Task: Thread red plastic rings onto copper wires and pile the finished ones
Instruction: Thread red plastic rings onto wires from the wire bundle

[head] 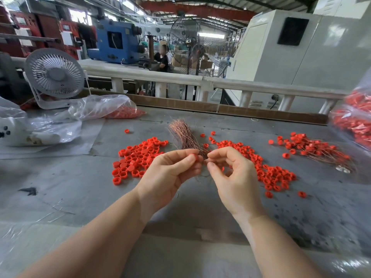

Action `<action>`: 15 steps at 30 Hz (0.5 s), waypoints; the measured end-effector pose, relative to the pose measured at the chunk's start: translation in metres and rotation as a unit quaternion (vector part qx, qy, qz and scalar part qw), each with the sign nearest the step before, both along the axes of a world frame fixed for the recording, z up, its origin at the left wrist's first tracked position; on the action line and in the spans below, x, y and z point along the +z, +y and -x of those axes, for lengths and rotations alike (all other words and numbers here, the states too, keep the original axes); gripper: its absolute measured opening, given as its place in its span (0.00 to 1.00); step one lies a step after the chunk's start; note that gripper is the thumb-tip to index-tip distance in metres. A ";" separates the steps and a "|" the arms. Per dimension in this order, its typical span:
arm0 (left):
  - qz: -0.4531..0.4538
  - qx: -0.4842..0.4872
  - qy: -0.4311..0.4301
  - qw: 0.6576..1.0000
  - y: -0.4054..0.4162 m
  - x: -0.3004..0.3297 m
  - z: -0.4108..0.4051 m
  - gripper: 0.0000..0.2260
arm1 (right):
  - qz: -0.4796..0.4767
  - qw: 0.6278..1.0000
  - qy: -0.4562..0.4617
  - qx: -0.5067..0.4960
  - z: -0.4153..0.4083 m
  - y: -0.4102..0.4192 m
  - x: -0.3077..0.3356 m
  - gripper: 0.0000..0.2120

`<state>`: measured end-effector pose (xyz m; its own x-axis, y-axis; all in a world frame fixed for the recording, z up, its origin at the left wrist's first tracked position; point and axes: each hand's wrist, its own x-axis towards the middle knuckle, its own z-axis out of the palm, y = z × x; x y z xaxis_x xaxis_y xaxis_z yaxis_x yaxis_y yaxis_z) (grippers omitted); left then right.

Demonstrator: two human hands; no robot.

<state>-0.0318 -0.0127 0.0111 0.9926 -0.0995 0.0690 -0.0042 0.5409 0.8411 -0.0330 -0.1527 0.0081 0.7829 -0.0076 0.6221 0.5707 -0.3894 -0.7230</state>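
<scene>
My left hand pinches a red plastic ring between thumb and forefinger. My right hand faces it a finger's width away, thumb and forefinger pinched on a thin copper wire that is hard to make out. Behind both hands a bundle of copper wires lies on the grey table. Loose red rings lie in a left pile and a right pile. A pile of rings threaded on wires sits at the far right.
A white desk fan stands at the back left, with clear plastic bags holding red parts beside it. More bags of red parts are at the right edge. A white railing runs behind the table.
</scene>
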 end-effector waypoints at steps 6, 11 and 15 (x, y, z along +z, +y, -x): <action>0.060 -0.039 0.032 0.997 0.003 0.003 0.000 0.09 | -0.044 0.999 0.004 0.028 0.000 0.002 0.002 0.03; 0.057 -0.059 0.033 0.996 0.006 0.003 0.000 0.10 | -0.052 0.998 0.007 0.038 0.002 0.002 0.004 0.03; 0.034 -0.074 0.025 0.996 0.005 0.003 0.002 0.10 | -0.050 0.996 0.002 0.070 0.005 0.002 0.006 0.03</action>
<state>-0.0338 -0.0076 0.0139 0.9698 -0.2419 0.0310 0.1213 0.5885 0.7994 -0.0384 -0.1503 0.0138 0.7827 0.0402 0.6211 0.6119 -0.2317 -0.7562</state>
